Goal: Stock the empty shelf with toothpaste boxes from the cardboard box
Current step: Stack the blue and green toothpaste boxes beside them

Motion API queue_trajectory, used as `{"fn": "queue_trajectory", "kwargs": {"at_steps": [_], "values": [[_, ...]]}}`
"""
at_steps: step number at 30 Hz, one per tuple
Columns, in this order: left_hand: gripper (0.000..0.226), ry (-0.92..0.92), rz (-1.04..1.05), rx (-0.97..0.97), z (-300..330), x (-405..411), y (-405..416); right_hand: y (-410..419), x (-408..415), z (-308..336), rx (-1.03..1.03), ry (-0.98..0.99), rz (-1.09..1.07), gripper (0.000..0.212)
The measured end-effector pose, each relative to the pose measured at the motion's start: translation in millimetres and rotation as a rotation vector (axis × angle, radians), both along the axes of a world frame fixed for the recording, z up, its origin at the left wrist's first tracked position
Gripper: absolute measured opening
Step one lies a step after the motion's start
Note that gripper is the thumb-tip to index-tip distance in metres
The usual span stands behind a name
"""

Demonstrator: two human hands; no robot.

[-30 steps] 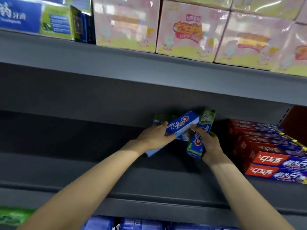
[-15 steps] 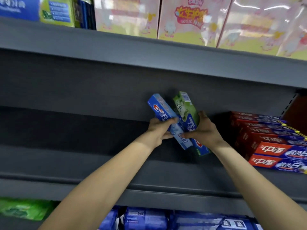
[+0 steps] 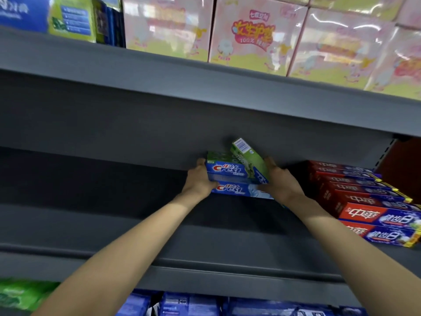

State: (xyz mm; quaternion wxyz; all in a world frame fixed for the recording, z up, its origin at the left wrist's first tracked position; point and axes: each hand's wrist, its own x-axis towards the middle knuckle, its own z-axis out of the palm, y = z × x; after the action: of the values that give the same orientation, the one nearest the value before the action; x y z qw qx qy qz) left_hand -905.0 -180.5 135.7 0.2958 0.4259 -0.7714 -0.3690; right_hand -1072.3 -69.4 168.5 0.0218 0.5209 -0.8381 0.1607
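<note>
Both hands reach into the grey middle shelf (image 3: 136, 238). Two blue Crest toothpaste boxes (image 3: 230, 171) lie stacked flat and level there, the lower blue box (image 3: 234, 189) under the upper one. My left hand (image 3: 199, 183) grips the left ends of the stack. A green-and-blue toothpaste box (image 3: 248, 156) leans tilted on the stack's right side, and my right hand (image 3: 281, 183) holds it from the right. Whether the stack rests on the shelf floor cannot be told. The cardboard box is out of view.
Red toothpaste boxes (image 3: 369, 201) are stacked on the same shelf at the right. Pink packages (image 3: 250, 35) line the shelf above, with blue and green boxes (image 3: 70, 19) at its left. Blue packs (image 3: 189, 304) and a green pack (image 3: 20, 293) sit on the shelf below.
The blue boxes, held slanted before, now lie level and stacked. Both hands have pushed them deeper into the shelf, and the green box has swung upright to the right.
</note>
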Motion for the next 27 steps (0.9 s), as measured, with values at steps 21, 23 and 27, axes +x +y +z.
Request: {"fn": "queue_trajectory", "kwargs": {"at_steps": [21,23,27], "values": [[0.051,-0.278,-0.266,-0.341,30,6,6,-8,6,-14,-0.553,-0.262,-0.094,0.124],[0.052,-0.333,-0.268,-0.414,35,0,4,-4,3,-18,-0.487,0.034,-0.02,0.091],[0.05,-0.404,-0.209,-0.575,33,-8,-3,-11,-4,-21,-0.351,0.171,0.045,0.037]]}}
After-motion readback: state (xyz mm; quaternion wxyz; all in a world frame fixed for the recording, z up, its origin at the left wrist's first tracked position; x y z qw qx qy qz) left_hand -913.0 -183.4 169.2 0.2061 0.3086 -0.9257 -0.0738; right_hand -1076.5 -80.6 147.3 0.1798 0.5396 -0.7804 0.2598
